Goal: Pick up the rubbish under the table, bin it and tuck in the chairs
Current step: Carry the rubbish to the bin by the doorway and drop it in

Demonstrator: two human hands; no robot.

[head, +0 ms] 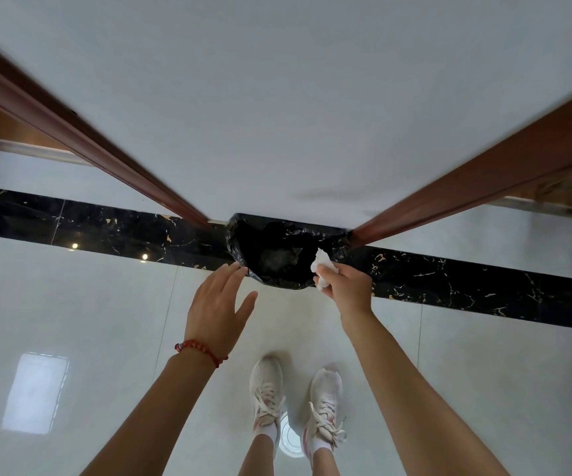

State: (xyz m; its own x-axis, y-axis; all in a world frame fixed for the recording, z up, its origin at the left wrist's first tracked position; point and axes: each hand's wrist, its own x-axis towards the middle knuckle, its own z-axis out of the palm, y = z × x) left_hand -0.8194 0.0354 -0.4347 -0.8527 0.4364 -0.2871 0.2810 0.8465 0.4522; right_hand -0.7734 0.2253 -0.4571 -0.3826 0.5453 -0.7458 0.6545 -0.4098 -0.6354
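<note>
A bin lined with a black plastic bag (pixel 243 266) stands on the floor against the white wall, between two door frames. My right hand (pixel 346 286) grips a crumpled white tissue (pixel 322 266) over the bin's right rim. Beside the bin's left rim my left hand (pixel 214 307) hovers with fingers spread and holds nothing. A red bead bracelet is on its wrist. No table or chairs are in view.
Brown wooden door frames (pixel 88 139) (pixel 484 187) run down to the floor on both sides of the bin. A black marble strip (pixel 466 276) crosses the glossy white tile floor. My feet in white trainers (pixel 295 396) stand just before the bin.
</note>
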